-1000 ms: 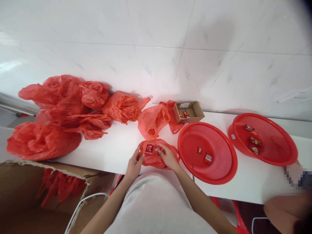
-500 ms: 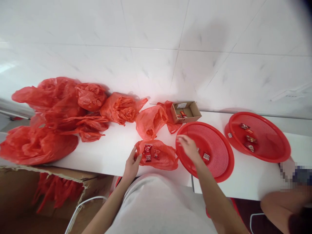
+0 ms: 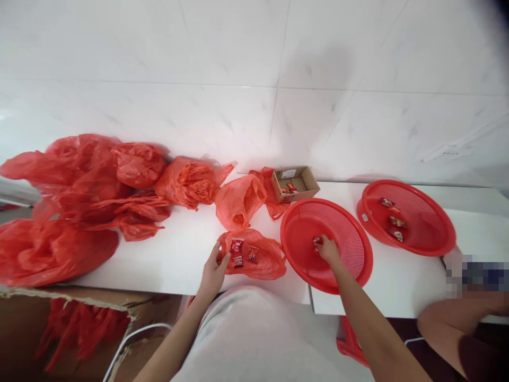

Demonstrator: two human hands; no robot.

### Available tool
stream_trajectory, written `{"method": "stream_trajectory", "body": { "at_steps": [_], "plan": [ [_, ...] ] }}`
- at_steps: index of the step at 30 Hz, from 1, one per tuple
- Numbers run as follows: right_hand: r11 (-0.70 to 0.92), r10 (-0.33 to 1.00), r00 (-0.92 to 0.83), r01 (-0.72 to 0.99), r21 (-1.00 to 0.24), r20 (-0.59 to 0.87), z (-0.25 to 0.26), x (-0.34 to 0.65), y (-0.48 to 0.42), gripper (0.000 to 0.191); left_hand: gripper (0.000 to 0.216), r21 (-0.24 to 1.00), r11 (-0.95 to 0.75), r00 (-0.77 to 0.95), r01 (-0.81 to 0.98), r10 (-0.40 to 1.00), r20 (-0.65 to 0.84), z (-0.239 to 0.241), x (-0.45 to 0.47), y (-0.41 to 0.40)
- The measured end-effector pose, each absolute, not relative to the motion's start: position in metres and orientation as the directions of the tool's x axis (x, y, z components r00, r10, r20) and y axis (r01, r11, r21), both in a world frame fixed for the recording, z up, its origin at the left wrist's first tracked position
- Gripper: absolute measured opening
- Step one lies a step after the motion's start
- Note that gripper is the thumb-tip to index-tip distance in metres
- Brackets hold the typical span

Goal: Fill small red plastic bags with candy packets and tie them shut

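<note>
Where hands [image 3: 329,251] reach, red bag [image 3: 271,261], basket [image 3: 299,248]

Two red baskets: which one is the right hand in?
The left basket, beside the open bag the left hand touches. The right hand is inside it; the right basket has wrapped packets but no hand inside.

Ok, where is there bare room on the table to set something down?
Bare tabletop shows between the heaped red bags and the left hand, and between the right basket and the near edge. It's crowded at far left and around the small cardboard box.
</note>
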State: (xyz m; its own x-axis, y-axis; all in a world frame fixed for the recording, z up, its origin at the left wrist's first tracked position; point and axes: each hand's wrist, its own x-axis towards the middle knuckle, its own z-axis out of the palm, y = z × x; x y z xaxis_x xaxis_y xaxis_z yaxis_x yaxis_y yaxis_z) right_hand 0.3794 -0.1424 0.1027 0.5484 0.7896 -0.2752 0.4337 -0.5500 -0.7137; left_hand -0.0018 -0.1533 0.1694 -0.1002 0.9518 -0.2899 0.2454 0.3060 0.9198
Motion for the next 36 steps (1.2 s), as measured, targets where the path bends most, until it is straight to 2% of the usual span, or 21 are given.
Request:
{"method": "stream_trajectory", "body": {
  "at_steps": [3,7,10,13,18,21,23,26,28,32,36],
  "plan": [
    [-0.513,0.810,0.492,0.329,-0.793,-0.320,0.113,0.376,-0.135,0.020,0.067,0.908,0.307,-0.117,0.285,0.951,-0.284,0.170,-0.003,-0.154],
    [-0.410,0.873,0.373,0.208,-0.888,-0.315,0.144,0.350,-0.122,0.031,0.069,0.917,0.314,-0.124,0.248,0.949,-0.291,0.167,-0.007,-0.156],
    [-0.304,0.941,0.203,0.170,-0.937,-0.269,0.169,0.303,-0.116,0.031,0.069,0.924,0.322,-0.134,0.207,0.945,-0.299,0.167,-0.006,-0.156],
    [-0.191,0.975,-0.071,0.195,-0.962,-0.208,0.181,0.246,-0.117,0.023,0.071,0.929,0.328,-0.134,0.172,0.942,-0.308,0.167,-0.004,-0.156],
    [-0.056,0.985,-0.131,0.361,-0.931,-0.110,0.171,0.197,-0.123,0.026,0.072,0.938,0.311,-0.156,0.154,0.945,-0.288,0.162,-0.009,-0.159],
    [0.057,0.991,-0.130,0.519,-0.853,-0.013,0.164,0.205,-0.123,0.030,0.070,0.939,0.302,-0.192,0.161,0.943,-0.271,0.158,-0.016,-0.162],
    [0.096,0.993,-0.117,0.696,-0.711,0.020,0.162,0.218,-0.123,0.033,0.067,0.935,0.301,-0.206,0.186,0.943,-0.262,0.157,-0.024,-0.164],
    [0.095,0.985,-0.143,0.913,-0.396,-0.095,0.161,0.238,-0.128,0.042,0.062,0.918,0.298,-0.238,0.261,0.942,-0.237,0.158,-0.042,-0.164],
    [0.115,0.967,-0.173,0.953,-0.282,-0.190,0.162,0.247,-0.135,0.044,0.058,0.899,0.310,-0.257,0.310,0.938,-0.235,0.159,-0.056,-0.163],
    [0.128,0.944,-0.193,0.962,-0.243,-0.267,0.166,0.254,-0.146,0.045,0.043,0.875,0.338,-0.171,0.347,0.940,-0.295,0.164,-0.081,-0.166],
    [0.038,0.885,-0.144,0.970,-0.240,-0.443,0.170,0.247,-0.148,0.044,0.036,0.871,0.352,-0.096,0.341,0.935,-0.340,0.173,-0.089,-0.172]
  ]
}}
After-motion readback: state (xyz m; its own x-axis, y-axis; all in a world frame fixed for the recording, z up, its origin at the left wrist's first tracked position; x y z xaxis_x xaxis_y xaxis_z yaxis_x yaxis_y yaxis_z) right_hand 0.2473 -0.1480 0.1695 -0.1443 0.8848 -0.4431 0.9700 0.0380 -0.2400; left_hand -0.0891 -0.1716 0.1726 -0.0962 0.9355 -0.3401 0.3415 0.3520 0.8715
